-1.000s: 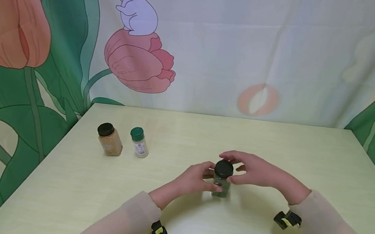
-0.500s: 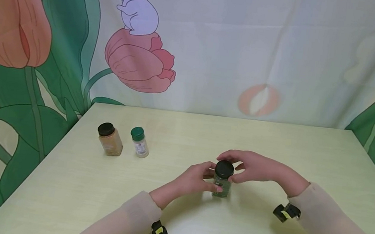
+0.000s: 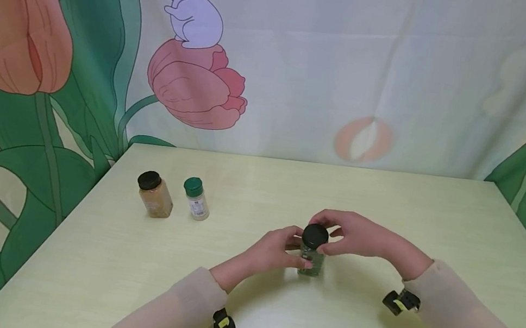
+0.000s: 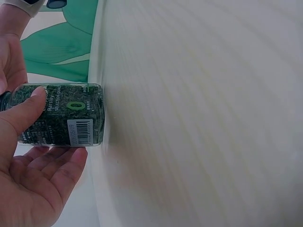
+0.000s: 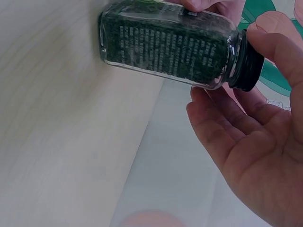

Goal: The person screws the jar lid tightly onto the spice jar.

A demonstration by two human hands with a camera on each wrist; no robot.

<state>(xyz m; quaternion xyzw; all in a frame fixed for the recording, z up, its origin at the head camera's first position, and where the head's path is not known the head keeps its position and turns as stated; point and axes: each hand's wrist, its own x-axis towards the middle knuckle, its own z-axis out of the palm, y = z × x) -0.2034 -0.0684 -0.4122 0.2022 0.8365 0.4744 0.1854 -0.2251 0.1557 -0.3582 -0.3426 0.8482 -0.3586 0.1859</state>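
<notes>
A glass jar of dried parsley (image 3: 316,259) stands upright on the table, right of the middle in the head view. My left hand (image 3: 268,253) grips its body, with the thumb across the label (image 4: 81,131) and the fingers on the opposite side. At the top, my right hand (image 3: 363,237) holds the black lid (image 3: 315,236) between thumb and fingers. Seen from the right wrist, the lid (image 5: 248,66) is on the jar's neck and the thumb presses against its rim. The dark green flakes (image 5: 161,45) show through the glass.
A jar of tan powder with a black lid (image 3: 155,197) stands at the table's left. Beside it is a smaller bottle with a green cap (image 3: 196,199). A printed cloth (image 3: 298,81) hangs behind the pale table (image 3: 130,279). Each wrist carries a small black camera (image 3: 224,326).
My right hand's thumb and fingers have shifted slightly around the lid, and its wrist has moved a little. The left hand and the parsley jar stay in place.
</notes>
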